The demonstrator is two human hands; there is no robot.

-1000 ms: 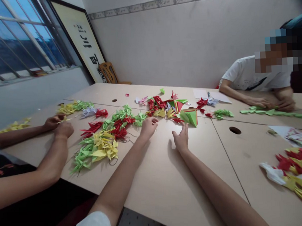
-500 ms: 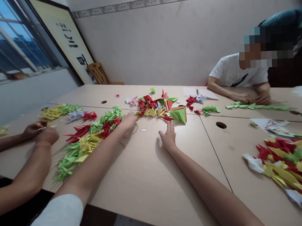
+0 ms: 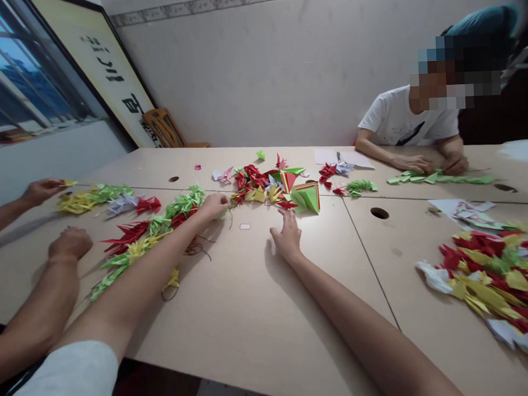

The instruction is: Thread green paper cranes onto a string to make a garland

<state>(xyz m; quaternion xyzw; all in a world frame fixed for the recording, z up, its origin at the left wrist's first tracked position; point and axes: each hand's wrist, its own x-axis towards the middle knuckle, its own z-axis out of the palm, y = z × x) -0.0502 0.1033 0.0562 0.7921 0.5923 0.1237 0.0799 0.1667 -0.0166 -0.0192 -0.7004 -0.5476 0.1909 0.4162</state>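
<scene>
Where a strung strand of green, red and yellow paper cranes (image 3: 183, 206) lies on the beige laminate tabletop (image 3: 251, 315), light and crushable, best taken by its thread, the left hand (image 3: 214, 206) keeps a narrow grip at its end, what it pinches too small to tell; the right hand (image 3: 287, 236) lies open, grip wide.

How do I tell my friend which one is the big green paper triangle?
On the pale table, find the paper cranes in the middle. Just past the right hand sits the green folded triangle, red along one edge, much bigger than the cranes beside it.

Framed calligraphy (image 3: 105, 76): black characters (too skewed to read)
</scene>
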